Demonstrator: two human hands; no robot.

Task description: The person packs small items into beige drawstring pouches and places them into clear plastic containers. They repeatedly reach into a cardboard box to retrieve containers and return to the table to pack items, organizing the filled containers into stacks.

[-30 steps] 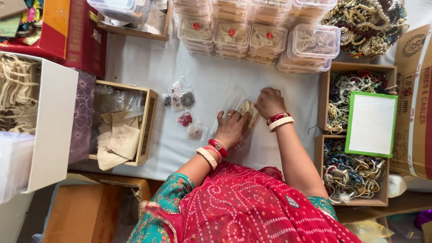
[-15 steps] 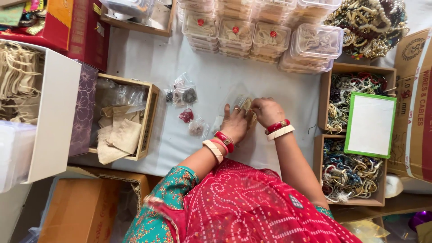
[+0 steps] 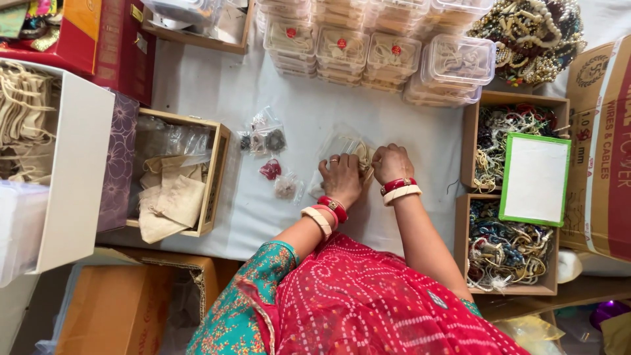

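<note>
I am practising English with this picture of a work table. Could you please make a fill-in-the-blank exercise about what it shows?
1. Both hands, the left hand and the right hand, meet at a clear plastic ____ on the white table.
2. Each wrist wears a red bangle and a ____ one.
3. The white board lying over the bead boxes has a ____ border.
4. The wooden box to the person's left holds beige cloth ____.

Missing words: pouch; cream; green; bags
</note>
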